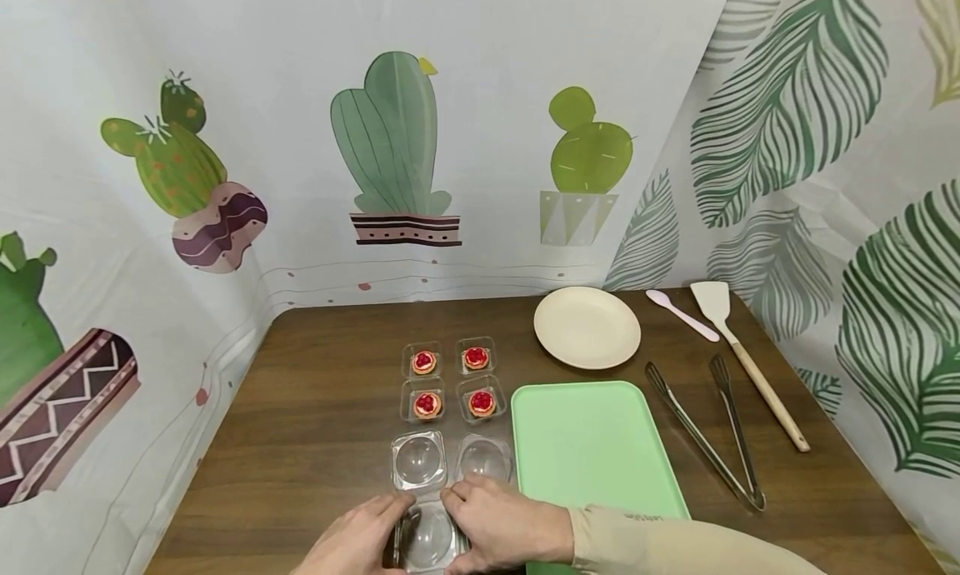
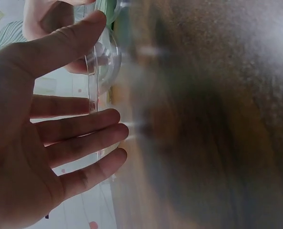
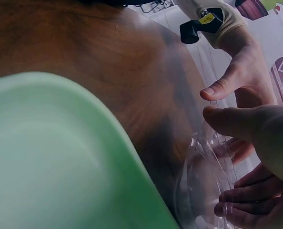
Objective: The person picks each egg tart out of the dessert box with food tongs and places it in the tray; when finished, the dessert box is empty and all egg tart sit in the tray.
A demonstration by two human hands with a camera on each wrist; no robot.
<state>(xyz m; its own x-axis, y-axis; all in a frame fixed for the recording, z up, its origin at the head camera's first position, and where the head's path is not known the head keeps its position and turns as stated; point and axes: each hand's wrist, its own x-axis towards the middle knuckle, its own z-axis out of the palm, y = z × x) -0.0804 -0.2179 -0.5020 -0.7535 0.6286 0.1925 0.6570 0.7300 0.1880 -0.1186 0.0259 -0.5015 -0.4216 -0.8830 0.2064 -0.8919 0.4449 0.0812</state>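
Both hands hold a clear plastic container (image 1: 429, 535) at the front of the table, one on each side. The left hand (image 1: 358, 535) has its thumb and index finger at the rim. In the left wrist view, the other fingers of the left hand (image 2: 60, 124) extend loosely beside it. From the opposite side, the right hand (image 1: 504, 521) grips the container, its fingertips at the far edge. Just beyond stand two more clear pieces with round domes, a left one (image 1: 419, 461) and a right one (image 1: 483, 457), the latter partly hidden by the right hand.
Farther back, several red-topped tarts sit in small clear containers (image 1: 482, 402). A green tray (image 1: 592, 442) lies under the right forearm. Beyond it are a cream plate (image 1: 587, 327), tongs (image 1: 701, 442), a pink spoon (image 1: 682, 315) and a spatula (image 1: 750, 367). A patterned cloth hangs behind the table.
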